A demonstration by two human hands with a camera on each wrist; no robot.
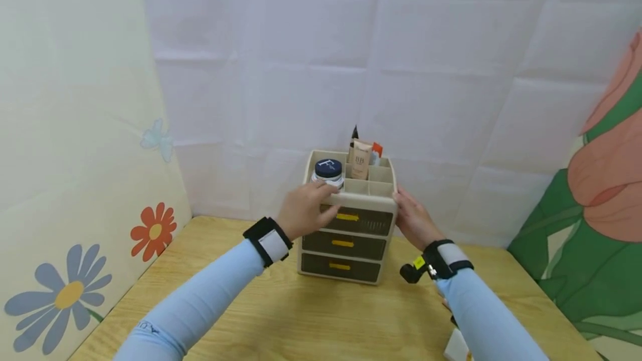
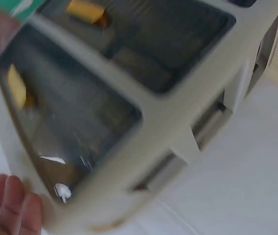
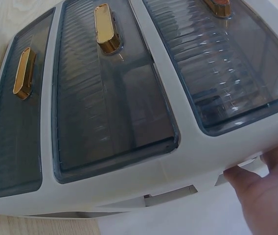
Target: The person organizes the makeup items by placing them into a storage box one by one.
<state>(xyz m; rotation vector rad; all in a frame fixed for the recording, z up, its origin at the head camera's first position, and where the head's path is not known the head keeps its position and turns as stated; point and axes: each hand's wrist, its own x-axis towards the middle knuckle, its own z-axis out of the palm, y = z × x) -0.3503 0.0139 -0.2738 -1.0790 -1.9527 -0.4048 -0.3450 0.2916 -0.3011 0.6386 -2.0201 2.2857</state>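
Note:
A cream desktop organizer (image 1: 346,201) with three dark see-through drawers and gold handles stands upright on the table. Its top compartments hold a dark-lidded jar (image 1: 328,169), a beige BB cream tube (image 1: 359,159) and a black-tipped pen-like item (image 1: 355,133). My left hand (image 1: 308,209) is at the upper left front, its extended fingers beside the top front edge near the jar; contact is unclear. In the left wrist view those fingers (image 2: 12,203) look relaxed. Against the organizer's right side rests my right hand (image 1: 415,219), touching near a side slot in the right wrist view.
The wooden table (image 1: 281,316) meets a white cloth backdrop (image 1: 281,99). Flower-printed panels (image 1: 70,294) flank it. A white box-like item (image 1: 455,345) lies partly hidden under the right forearm. A black wrist camera (image 1: 411,273) sticks out from the right wrist strap.

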